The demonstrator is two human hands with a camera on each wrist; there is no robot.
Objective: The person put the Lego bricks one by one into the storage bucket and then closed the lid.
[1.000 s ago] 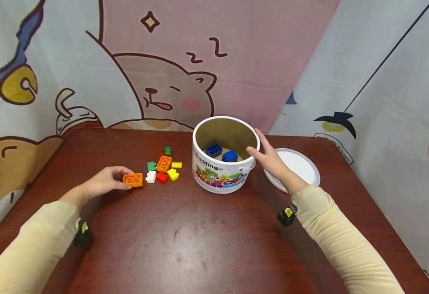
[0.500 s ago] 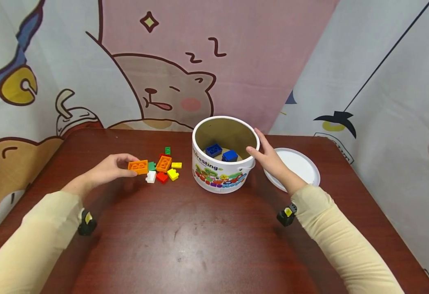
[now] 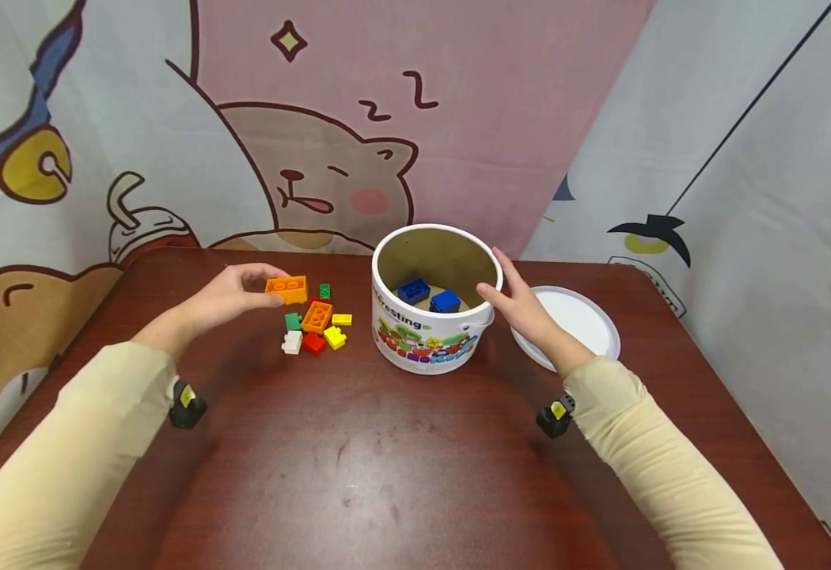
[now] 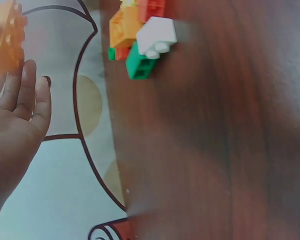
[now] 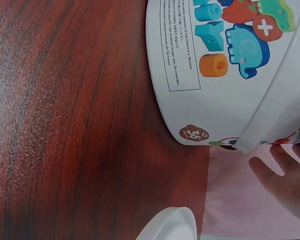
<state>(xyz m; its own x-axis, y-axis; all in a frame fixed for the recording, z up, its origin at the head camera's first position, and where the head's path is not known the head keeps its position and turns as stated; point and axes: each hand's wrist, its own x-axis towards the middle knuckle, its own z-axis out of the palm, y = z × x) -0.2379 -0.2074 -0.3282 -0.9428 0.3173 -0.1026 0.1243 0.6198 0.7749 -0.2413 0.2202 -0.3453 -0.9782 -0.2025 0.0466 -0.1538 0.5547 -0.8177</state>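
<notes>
And we're looking at long sleeves on both arms, folks: pale creamy yellow, plain cloth. Our left sleeve [image 3: 91,427] runs smooth and full, with a loose cuff. Over to our right sleeve [image 3: 679,467], and there we spot soft creases rippling along the forearm. Now the wrists: we've got a boxy black left wrist unit [image 3: 187,408] showing a yellow patch, and its partner, the right wrist unit [image 3: 555,418], black and yellow too! Beyond our cuffs, left hand [image 3: 226,299] and right hand [image 3: 525,313] are bare.

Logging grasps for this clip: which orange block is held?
The orange block pinched in the left hand; the other orange block lies ungripped beside a yellow block.
</notes>
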